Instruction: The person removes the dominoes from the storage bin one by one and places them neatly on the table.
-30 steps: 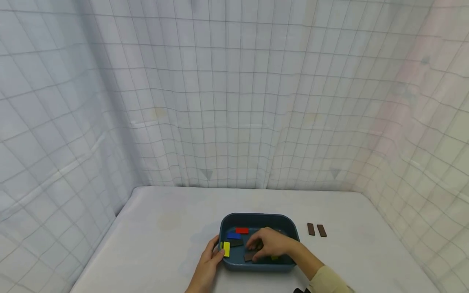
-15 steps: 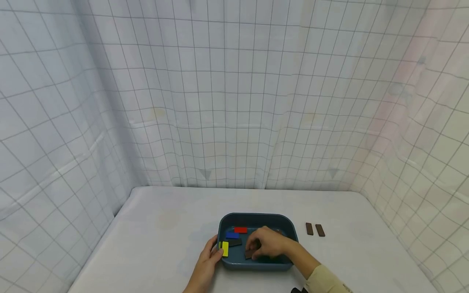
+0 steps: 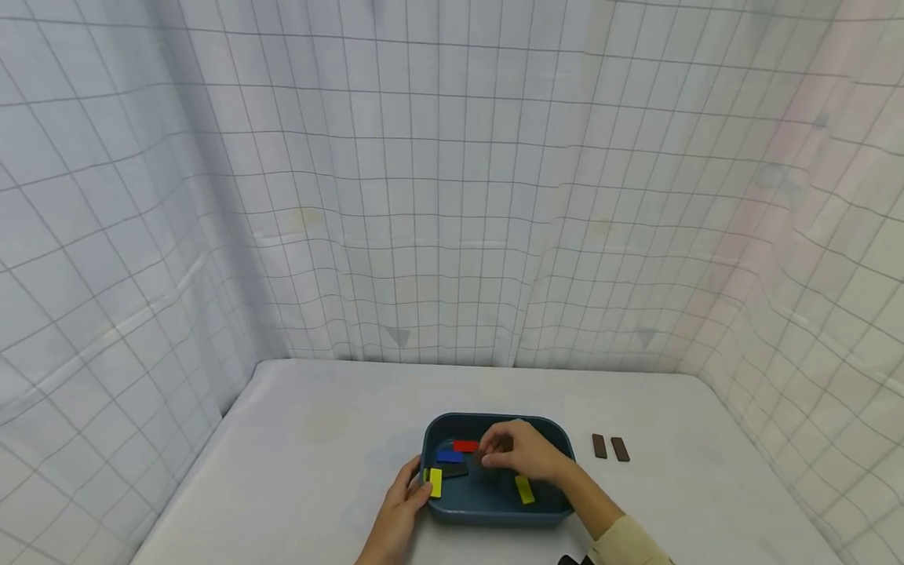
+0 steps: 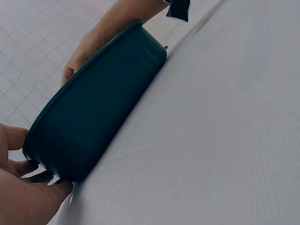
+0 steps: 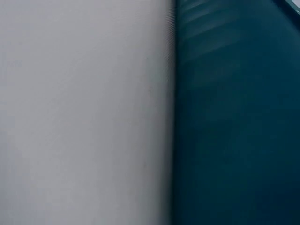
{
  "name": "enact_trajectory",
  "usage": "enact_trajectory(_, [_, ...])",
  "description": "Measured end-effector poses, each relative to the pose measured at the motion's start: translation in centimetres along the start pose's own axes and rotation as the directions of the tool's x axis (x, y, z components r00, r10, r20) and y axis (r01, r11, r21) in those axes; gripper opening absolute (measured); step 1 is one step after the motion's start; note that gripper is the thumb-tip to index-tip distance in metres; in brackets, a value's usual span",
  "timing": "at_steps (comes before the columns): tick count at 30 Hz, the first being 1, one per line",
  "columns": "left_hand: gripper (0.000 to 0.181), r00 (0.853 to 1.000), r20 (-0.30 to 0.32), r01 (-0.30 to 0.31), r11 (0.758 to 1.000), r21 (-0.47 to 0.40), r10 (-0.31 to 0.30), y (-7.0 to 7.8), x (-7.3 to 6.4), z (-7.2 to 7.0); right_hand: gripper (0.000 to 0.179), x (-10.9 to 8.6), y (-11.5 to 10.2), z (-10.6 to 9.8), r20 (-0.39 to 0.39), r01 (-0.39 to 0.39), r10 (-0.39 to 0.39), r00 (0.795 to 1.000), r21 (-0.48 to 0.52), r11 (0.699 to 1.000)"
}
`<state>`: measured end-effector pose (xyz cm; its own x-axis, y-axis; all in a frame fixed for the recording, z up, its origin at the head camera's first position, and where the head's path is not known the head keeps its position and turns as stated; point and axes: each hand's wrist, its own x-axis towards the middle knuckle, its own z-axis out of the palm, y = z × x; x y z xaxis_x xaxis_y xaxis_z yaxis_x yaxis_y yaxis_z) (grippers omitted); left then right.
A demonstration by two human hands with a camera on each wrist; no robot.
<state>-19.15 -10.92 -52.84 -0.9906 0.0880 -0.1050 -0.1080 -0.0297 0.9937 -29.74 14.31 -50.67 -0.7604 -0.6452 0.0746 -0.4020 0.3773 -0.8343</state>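
Observation:
A dark blue-green plastic bin (image 3: 494,519) stands on the white table. My left hand (image 3: 399,508) grips its left end; in the left wrist view the thumb is at the rim and the fingers lie against the outer wall (image 4: 93,112). Over the bin, my right hand (image 3: 521,450) pinches a small dark brown block (image 3: 479,456) between thumb and fingers. Inside lie a red block (image 3: 465,446), a blue block (image 3: 450,456), a black block (image 3: 455,470) and a yellow block (image 3: 525,489). Another yellow block (image 3: 435,482) is by my left thumb. The right wrist view shows only bin wall and tablecloth.
Two brown blocks (image 3: 599,446) lie side by side on the table, right of the bin. White cloth (image 3: 452,196) with a dark grid hangs behind and on both sides. A black object (image 3: 575,560) shows by the right sleeve at the bottom edge.
My right hand has lifted the brown block off the bin's floor and moved it up and away from me. The yellow block under that hand is uncovered. My left hand keeps its grip.

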Motion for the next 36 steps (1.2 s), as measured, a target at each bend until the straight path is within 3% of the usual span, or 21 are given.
enact_trajectory(5, [0.058, 1.0, -0.005, 0.02, 1.0, 0.014, -0.02, 0.1, 0.1, 0.1, 0.012, -0.2, -0.2, -0.4, -0.077, -0.044, 0.053, 0.996, 0.121, 0.992])
enact_trajectory(13, [0.057, 1.0, -0.008, 0.02, 1.0, 0.023, -0.02, 0.0, 0.2, 0.3, 0.019, -0.8, -0.7, -0.9, -0.196, -0.024, 0.079, 0.977, 0.267, 0.963])
enact_trajectory(18, [0.058, 0.999, -0.022, 0.034, 0.999, 0.042, -0.033, -0.3, 0.2, 0.3, 0.022, -1.7, -0.2, -1.8, -0.239, -0.022, 0.091, 0.967, 0.274, 0.961])
enact_trajectory(26, [0.057, 1.0, -0.018, 0.01, 0.999, 0.037, -0.009, -0.4, 0.2, 0.0, 0.032, -3.7, 0.8, -5.0, -0.332, -0.01, 0.092, 0.939, 0.24, 0.971])
enact_trajectory(36, [0.057, 1.0, -0.011, 0.018, 1.0, 0.017, -0.018, -0.2, 0.2, 0.1, 0.033, -7.2, 2.5, -8.8, -0.398, -0.086, 0.162, 0.903, 0.202, 0.976])
